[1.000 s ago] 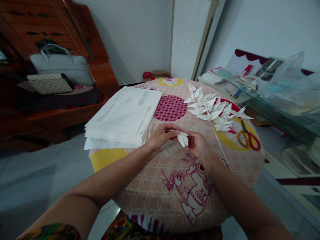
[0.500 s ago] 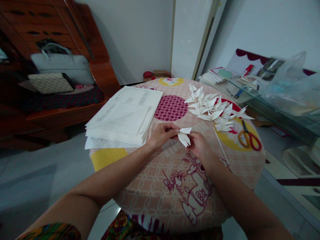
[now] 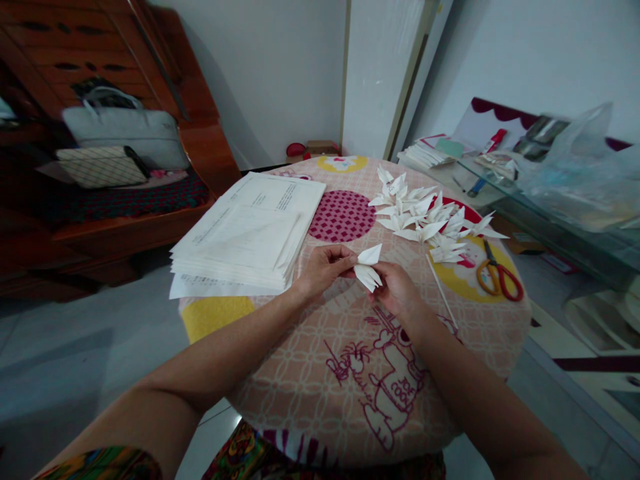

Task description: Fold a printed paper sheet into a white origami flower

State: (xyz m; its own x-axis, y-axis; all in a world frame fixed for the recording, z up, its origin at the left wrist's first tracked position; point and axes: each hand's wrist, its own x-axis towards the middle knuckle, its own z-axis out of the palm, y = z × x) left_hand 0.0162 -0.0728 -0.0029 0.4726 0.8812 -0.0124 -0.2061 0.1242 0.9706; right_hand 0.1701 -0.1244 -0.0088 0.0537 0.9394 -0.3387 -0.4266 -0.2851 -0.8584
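Note:
A small folded white paper piece [image 3: 368,268] is held between both hands over the round table [image 3: 350,347]. My left hand [image 3: 325,268] pinches its left side with fingers closed. My right hand [image 3: 397,290] grips it from the right and below, fingers curled. One flap of the paper stands up and to the right, and other flaps point down. Behind the hands lies a pile of several finished white folded paper flowers [image 3: 425,217].
A thick stack of white sheets [image 3: 250,230] lies on the table's left. Orange-and-red scissors [image 3: 493,273] and a thin white stick [image 3: 440,290] lie at right. A glass table [image 3: 550,200] with a plastic bag stands right; a wooden bench with bags [image 3: 120,133] stands left.
A flap of the folded paper has been lifted from lying flat to standing up and to the right. Both hands stayed in about the same place.

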